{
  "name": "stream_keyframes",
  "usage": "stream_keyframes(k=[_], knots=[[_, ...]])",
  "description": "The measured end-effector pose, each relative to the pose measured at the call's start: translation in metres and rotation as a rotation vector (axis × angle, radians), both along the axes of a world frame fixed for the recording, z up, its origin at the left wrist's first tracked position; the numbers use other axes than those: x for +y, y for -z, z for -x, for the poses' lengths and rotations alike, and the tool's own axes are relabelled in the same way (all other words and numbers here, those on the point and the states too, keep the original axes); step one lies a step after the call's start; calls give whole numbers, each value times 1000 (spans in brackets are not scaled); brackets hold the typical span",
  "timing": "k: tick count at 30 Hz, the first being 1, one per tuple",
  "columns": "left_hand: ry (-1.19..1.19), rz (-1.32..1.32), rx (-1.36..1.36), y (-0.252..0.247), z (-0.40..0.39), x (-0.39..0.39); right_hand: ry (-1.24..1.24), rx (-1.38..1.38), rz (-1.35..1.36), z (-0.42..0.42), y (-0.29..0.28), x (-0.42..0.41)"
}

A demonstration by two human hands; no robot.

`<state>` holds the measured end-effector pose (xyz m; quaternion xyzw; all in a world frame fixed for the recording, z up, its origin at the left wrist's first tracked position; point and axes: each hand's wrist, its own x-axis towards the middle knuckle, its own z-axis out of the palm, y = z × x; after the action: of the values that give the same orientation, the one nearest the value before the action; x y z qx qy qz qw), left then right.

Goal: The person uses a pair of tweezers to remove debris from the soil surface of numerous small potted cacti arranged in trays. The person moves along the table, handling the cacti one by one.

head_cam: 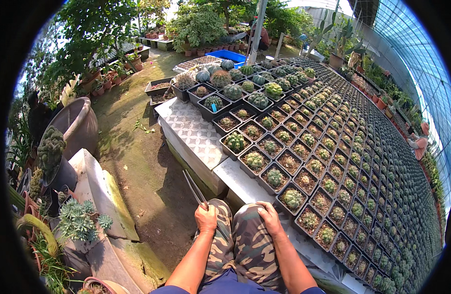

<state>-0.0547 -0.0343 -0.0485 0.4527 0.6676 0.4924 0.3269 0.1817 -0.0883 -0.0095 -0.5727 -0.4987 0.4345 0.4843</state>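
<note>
My left hand (206,218) grips a pair of long metal tweezers (194,189) above my left thigh. The two prongs point up and forward and stand apart, with nothing between their tips. On my right knee, in camouflage trousers (253,231), rests my right hand (270,217), which holds nothing; its thumb is apart from the fingers. Just beyond that knee a small ribbed cactus (293,198) sits in a square black plastic pot. It belongs to a dense array of potted cacti (332,165) covering the bench to my right.
A patterned tile slab (192,125) forms the bench's near left end. Larger cacti (232,92) stand behind it, one pot with a blue tag (214,107). A dirt path (126,165) runs left of me, past a big clay pot (76,123). People (419,143) are farther off.
</note>
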Motion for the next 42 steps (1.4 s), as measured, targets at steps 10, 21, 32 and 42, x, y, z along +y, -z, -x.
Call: stream_keyframes(k=[10,21,32,42], knots=[[-182,72,102,-12,45,-6,-88,-790,43,74,49,-39],[-248,100,250,-16,71,-3,-25,-943,-91,53,57,-33],[-253,181,326,-11,81,-9,-77,-979,-151,69,67,-3],[-391,155,376,-17,102,-41,-269,-964,-183,103,85,39]])
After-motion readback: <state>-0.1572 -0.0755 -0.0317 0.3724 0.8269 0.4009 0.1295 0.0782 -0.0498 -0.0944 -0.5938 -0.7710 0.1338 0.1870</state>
